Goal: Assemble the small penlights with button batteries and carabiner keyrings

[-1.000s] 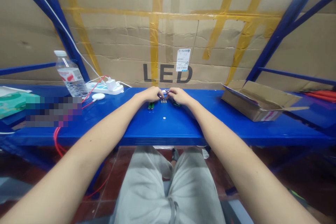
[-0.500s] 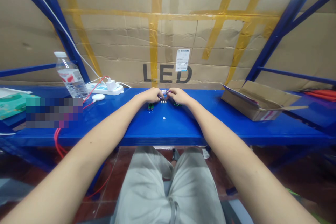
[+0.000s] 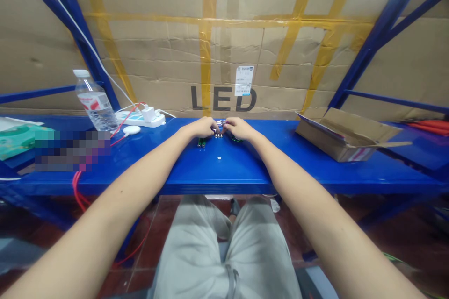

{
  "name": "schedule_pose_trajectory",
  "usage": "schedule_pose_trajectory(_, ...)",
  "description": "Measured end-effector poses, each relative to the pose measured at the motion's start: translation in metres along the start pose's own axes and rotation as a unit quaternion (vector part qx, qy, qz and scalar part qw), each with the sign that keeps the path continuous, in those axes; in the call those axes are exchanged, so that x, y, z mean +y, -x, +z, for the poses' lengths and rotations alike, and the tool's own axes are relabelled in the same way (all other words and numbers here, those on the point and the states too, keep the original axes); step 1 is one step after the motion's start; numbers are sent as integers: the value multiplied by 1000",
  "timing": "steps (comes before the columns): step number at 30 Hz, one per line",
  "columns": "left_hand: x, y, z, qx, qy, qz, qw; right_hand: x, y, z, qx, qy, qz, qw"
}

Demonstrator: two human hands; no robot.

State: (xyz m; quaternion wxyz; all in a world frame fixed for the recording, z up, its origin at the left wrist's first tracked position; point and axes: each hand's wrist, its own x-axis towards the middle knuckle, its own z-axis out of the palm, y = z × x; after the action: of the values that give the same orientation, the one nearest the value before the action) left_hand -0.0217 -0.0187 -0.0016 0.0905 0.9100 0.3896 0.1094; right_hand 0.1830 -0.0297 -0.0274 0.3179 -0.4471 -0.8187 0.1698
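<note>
Near the back of the blue table (image 3: 196, 168), my left hand (image 3: 205, 127) and my right hand (image 3: 238, 128) face each other, fingers curled inward. Between their fingertips is a tight cluster of small cylinders with shiny ends, which look like batteries (image 3: 218, 135). Both hands grip this cluster from its two sides; the fingers partly cover it. Just behind it shows a silvery, pinkish piece (image 3: 220, 123), too small to name. Green batteries (image 3: 201, 143) lie below my left hand, and more green ones (image 3: 237, 139) are partly hidden beneath my right. A small white disc (image 3: 219, 158) rests nearer to me.
An open cardboard box (image 3: 347, 142) stands at the right. To the left are a water bottle (image 3: 94, 103), a white power strip (image 3: 154, 119), a round white charger (image 3: 131, 130) and red cables (image 3: 77, 191). A large carton (image 3: 168, 65) forms the back wall between blue posts.
</note>
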Motion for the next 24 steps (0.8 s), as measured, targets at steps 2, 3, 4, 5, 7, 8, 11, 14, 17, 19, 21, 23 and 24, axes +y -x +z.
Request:
schedule_pose_trajectory(2, -2, -1, 0, 13, 4, 2, 1000, -1, 1, -1, 1, -3, -1, 1000)
schedule_pose_trajectory(3, -3, -1, 0, 21, 5, 4, 1000, -1, 1, -1, 6, -7, -4, 1000)
schedule_pose_trajectory(4, -3, -1, 0, 31, 8, 5, 999, -2, 1, -2, 12, -13, -7, 1000)
schedule_pose_trajectory(5, -4, -1, -1, 41, 13, 6, 999, -3, 1, -2, 20, -23, -11, 999)
schedule_pose_trajectory(7, -5, 0, -2, 61, 31, 7, 998, -4, 2, -4, 34, -45, -16, 998)
schedule_pose_trajectory(8, -5, 0, -3, 72, 40, 3, 997, -5, 2, -5, 38, -53, -14, 998)
schedule_pose_trajectory(11, -8, 4, -9, 118, 60, -36, 991, -9, 3, -8, 47, -56, 9, 997)
schedule_pose_trajectory(14, -14, 8, -15, 145, 51, -89, 984, -13, 4, -10, 59, -54, 33, 996)
schedule_pose_trajectory(17, -22, 13, -22, 131, 5, -140, 981, -15, 5, -12, 65, -51, 43, 996)
schedule_pose_trajectory(19, -25, 15, -27, 123, -26, -176, 976, -15, 6, -13, 64, -47, 47, 996)
schedule_pose_trajectory(21, -25, 19, -33, 108, -56, -209, 970, -15, 6, -13, 60, -41, 49, 996)
schedule_pose_trajectory(23, -22, 24, -38, 43, -85, -246, 965, -15, 6, -14, 56, -31, 48, 997)
schedule_pose_trajectory(24, -20, 27, -41, -8, -91, -265, 960, -15, 6, -14, 55, -26, 47, 997)
